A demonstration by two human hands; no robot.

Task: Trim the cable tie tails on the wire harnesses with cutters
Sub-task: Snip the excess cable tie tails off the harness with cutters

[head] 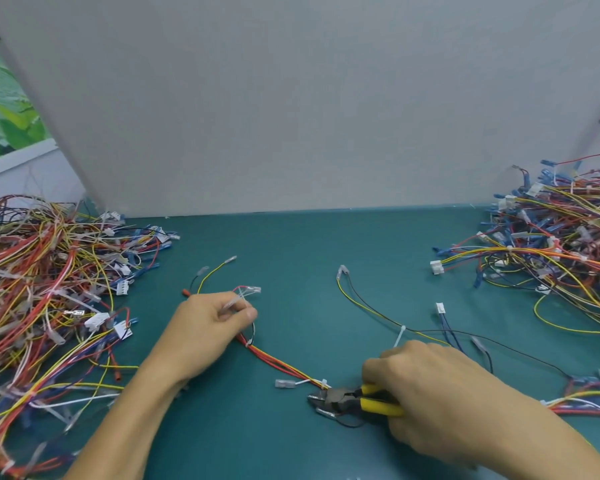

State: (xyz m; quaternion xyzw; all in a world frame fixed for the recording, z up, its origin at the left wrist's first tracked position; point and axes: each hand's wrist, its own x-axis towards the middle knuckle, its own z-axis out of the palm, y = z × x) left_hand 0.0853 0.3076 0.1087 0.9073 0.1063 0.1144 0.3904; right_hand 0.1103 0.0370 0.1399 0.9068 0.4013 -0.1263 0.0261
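1. The wire harness [278, 362] lies on the tabletop [291, 244], its long axis running diagonally from far left to near right.
2. The left hand [215, 327] pinches the harness's far end, fingers curled round the wires and clear connectors.
3. The right hand [430, 386] is clamped round the yellow handles of the cutters [347, 400], whose nose points left.
4. The cable tie [324, 383] sits at the near end of the harness, just beside the cutter head on its far side, so the right hand is much the nearer.
5. I judge that the coming cut needs only a slight nudge away from the person, with the blades brought across the short tail.
6. A second tie [400, 336], its tail upright, waits just beyond the right hand.
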